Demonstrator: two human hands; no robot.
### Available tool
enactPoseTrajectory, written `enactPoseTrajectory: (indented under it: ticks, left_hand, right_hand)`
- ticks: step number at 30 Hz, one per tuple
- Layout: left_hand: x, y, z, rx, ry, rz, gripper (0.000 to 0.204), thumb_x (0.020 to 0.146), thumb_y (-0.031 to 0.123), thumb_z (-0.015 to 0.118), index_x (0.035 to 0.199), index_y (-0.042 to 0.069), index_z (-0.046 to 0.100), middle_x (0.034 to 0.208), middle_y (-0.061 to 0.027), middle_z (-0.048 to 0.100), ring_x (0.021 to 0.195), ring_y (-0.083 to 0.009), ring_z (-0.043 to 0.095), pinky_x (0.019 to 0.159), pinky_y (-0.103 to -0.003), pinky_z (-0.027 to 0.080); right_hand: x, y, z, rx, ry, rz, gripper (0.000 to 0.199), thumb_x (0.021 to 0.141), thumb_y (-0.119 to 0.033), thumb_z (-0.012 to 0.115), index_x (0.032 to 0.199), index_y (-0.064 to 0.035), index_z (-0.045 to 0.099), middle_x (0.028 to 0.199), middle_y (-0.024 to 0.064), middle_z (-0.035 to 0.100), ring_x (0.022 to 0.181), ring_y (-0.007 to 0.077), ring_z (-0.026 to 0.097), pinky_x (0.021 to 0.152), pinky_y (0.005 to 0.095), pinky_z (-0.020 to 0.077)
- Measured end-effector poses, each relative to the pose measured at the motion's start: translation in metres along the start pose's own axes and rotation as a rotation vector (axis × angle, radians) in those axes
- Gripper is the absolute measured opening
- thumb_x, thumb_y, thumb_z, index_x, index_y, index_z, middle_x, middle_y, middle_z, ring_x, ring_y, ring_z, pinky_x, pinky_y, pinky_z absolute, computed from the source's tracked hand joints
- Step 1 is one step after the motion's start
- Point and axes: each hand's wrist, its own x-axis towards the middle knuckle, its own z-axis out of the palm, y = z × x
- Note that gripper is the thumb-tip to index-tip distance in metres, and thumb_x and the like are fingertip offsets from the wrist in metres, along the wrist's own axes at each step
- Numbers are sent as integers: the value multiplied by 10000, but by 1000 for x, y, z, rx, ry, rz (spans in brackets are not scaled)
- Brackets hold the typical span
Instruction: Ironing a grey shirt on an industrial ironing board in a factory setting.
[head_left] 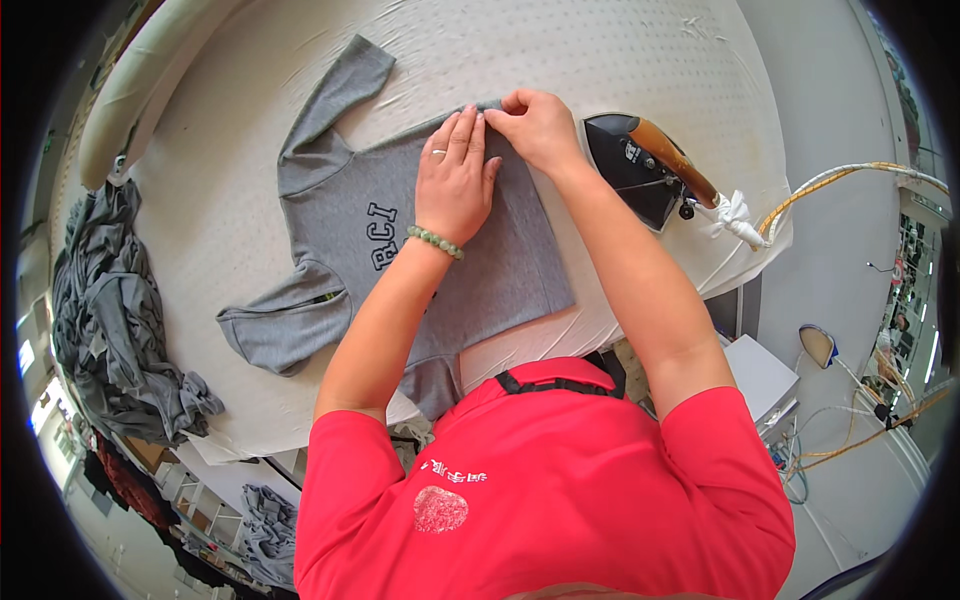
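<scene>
I see a grey T-shirt (400,260) spread flat on the padded white ironing table (600,70), lying toward the table's near edge and roughly mid-width. Its long axis runs left to right across the table: sleeves and neck at the left end, body and hem toward the right, one corner hanging off the near edge. Dark lettering on the chest sits just left of my left wrist. Left hand (455,175) is laid flat, palm down, fingers together and extended, pressing the cloth near the shirt's far edge; it grips nothing. It has a ring on one finger and a green bead bracelet (435,241) at the wrist. Right hand (538,128) sits right beside it, touching the left fingertips, fingers curled and pinching the shirt's far edge at the fold. Both hands meet at that far edge, the right one slightly farther out and closer to the iron. The iron (640,160), dark sole with a brown handle, rests on the table just right of the right hand, near the table's right edge, its cord (850,180) trailing off to the right. A heap of grey garments (110,310) hangs off the table's left end, well apart from both hands.
</scene>
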Motion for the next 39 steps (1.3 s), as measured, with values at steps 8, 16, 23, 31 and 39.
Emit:
enactPoseTrajectory:
  ticks: [8, 16, 23, 31, 39]
  left_hand:
    - [-1, -3, 13, 57, -70, -5, 593, 1033, 358, 596, 1516, 19, 541, 1628, -128, 471, 1490, -285, 440, 1249, -474, 294]
    - [-1, 16, 24, 202, -81, -67, 649, 1022, 424, 593, 1542, 41, 518, 1663, -108, 434, 1547, -279, 367, 1285, -496, 217]
    - [-26, 40, 27, 167, -126, -10, 677, 1013, 403, 601, 1547, 0, 492, 1672, -172, 398, 1576, -345, 311, 1294, -527, 190]
    - [-108, 107, 8, 23, -284, -5, 746, 1013, 400, 601, 1596, -18, 398, 1704, -196, 326, 1595, -381, 262, 1296, -551, 167]
    - [-24, 36, 23, 126, -187, 75, 763, 1019, 461, 581, 1605, 8, 399, 1715, -155, 325, 1605, -345, 249, 1294, -563, 158]
  right_hand:
    - [-21, 27, 1, 425, -54, 189, 275, 938, -289, 779, 1006, -26, 740, 905, 22, 739, 767, 109, 642, 714, 291, 531]
    - [-167, 83, -36, 482, -416, 389, 246, 956, -228, 802, 1104, -50, 722, 868, -44, 706, 739, 41, 603, 645, 231, 477]
    - [-198, 106, -31, 433, -365, 319, 308, 938, -195, 812, 1151, -13, 684, 819, -17, 714, 733, 67, 642, 670, 252, 512]
    - [-235, 92, -32, 27, -17, 86, 359, 916, -159, 783, 1220, -48, 627, 807, 87, 725, 705, 191, 731, 660, 322, 562]
    - [-241, 91, -37, -47, -54, 52, 398, 923, -159, 772, 1273, -62, 610, 837, 86, 735, 730, 232, 740, 691, 366, 581]
